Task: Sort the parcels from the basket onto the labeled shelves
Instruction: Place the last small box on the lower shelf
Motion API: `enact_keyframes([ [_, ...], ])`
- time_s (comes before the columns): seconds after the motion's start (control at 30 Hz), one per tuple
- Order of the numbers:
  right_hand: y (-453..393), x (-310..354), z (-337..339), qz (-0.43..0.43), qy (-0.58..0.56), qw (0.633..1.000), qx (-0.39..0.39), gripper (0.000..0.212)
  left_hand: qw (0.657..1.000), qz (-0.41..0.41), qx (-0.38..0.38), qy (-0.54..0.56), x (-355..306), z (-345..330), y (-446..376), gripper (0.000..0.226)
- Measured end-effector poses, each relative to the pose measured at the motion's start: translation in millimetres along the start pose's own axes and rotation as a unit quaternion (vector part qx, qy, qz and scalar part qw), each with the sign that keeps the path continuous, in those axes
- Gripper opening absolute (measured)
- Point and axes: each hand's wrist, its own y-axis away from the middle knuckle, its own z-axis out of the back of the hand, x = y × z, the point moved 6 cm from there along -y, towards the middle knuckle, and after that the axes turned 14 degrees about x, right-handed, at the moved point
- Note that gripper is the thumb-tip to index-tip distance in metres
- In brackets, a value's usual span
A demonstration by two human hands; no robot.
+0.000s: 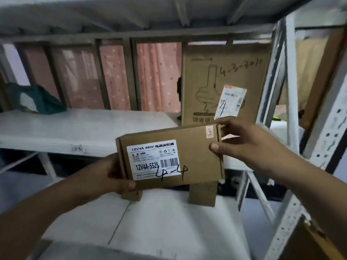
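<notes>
Small brown parcel (170,158), held in both hands before the shelving.

Flat cardboard parcel, face toward the camera, tilted slightly; white printed label (153,160) reading "12V4A 48W" and "12V4A-5525" with barcode; "4-4" handwritten in black marker across the label's lower right; small red-bordered sticker (209,131) at the upper right corner. Left hand (116,175): grip closed on the parcel's lower left edge, thumb on the front. Right hand (242,141): grip closed on the upper right edge, thumb on the front, fingers behind. Parcel held in the air, above the lower shelf (159,222) and in front of the middle shelf (75,128). Behind it, standing upright on the middle shelf: tall cardboard box (225,81) marked "4-3-3010", bearing a shipping label marked "4". Dark green bag (35,99) at the shelf's far left. White perforated upright (319,147) at right.
</notes>
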Motion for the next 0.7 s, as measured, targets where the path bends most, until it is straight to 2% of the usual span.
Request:
enact_keyframes([
  [0.1,27.2,-50.5,-36.0,-0.053,0.001,0.998,0.034,0.055,0.999,0.046,0.007,-0.024,56.5,-28.0,-2.3,0.077],
  [0.17,38.6,-85.7,-63.7,-0.100,0.037,0.992,0.066,0.059,0.996,0.084,0.022,-0.037,94.7,-50.2,-1.3,0.069],
  [0.33,46.3,-155.7,-90.6,-0.152,0.062,0.981,0.107,0.048,0.989,0.141,0.009,-0.033,157.4,-86.3,-11.9,0.057],
  [0.43,41.5,-175.5,-98.0,-0.172,0.027,0.977,0.121,0.041,0.989,0.148,-0.007,-0.016,176.2,-97.6,-19.4,0.055],
  [0.6,33.3,-189.5,-117.7,-0.215,0.021,0.972,0.092,0.033,0.986,0.167,-0.025,-0.005,210.8,-96.7,-24.6,0.061],
  [0.63,30.5,-191.0,-123.1,-0.219,0.036,0.970,0.095,0.030,0.986,0.165,-0.024,-0.017,217.0,-94.3,-24.9,0.059],
  [0.7,25.0,-195.2,-136.4,-0.222,0.145,0.957,0.116,0.026,0.987,0.154,-0.009,-0.046,228.7,-92.2,-25.1,0.055],
])
